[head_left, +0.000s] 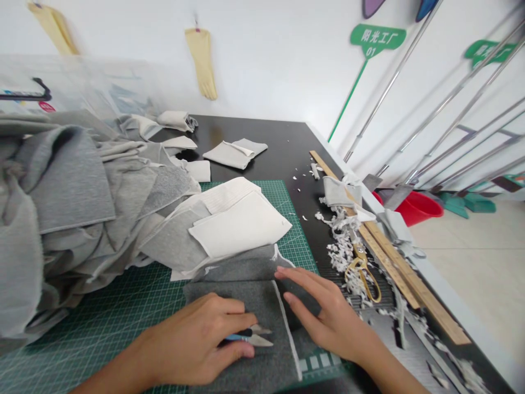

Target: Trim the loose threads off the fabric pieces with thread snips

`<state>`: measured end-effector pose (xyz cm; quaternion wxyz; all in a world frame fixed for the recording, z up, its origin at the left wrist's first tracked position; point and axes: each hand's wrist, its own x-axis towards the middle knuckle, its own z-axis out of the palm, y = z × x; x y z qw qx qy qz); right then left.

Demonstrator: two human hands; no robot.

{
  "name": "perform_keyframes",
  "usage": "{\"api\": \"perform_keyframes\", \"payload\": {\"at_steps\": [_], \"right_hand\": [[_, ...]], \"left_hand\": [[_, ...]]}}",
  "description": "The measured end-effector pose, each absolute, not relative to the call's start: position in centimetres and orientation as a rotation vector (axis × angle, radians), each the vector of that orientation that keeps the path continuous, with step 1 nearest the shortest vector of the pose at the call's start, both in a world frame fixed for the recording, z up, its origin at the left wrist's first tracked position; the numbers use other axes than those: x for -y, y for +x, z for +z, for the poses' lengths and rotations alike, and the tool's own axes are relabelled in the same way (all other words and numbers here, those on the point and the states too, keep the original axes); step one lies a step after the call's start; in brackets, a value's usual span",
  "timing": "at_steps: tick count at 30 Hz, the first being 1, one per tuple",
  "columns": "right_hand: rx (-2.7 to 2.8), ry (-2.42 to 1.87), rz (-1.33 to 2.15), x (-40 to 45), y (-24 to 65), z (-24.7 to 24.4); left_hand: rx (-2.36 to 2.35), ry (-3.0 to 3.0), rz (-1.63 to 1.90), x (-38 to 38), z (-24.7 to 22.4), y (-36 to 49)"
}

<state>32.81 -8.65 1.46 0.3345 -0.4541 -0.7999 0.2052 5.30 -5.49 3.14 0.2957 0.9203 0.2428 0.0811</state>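
Note:
My left hand (pixel 200 336) is closed around small thread snips (pixel 256 337) with a blue handle. Their two short blades point right and stand slightly apart. Under that hand lies a dark grey piece of fabric (pixel 250 295) with a whitish right edge. My right hand (pixel 324 312) rests at this edge, fingers stretched and thumb apart from the index finger, with nothing visibly gripped. Just beyond, white fabric pieces (pixel 241 221) overlap the grey one. Everything lies on a green cutting mat (pixel 123 323).
A big heap of grey fabric (pixel 69 180) fills the left. Folded pieces (pixel 233 153) lie on the black table (pixel 283 137). Along the right edge are wooden rulers (pixel 410 279), gold-handled scissors (pixel 363 273) and fabric scraps (pixel 342 249). A red bucket (pixel 424 207) stands on the floor.

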Motion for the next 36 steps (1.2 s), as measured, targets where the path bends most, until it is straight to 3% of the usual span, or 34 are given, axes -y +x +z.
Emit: {"api": "perform_keyframes", "payload": {"at_steps": [36], "right_hand": [[2.07, -1.139, 0.604, 8.5, 33.0, 1.7]], "left_hand": [[-0.663, 2.732, 0.489, 6.2, 1.9, 5.4]]}}
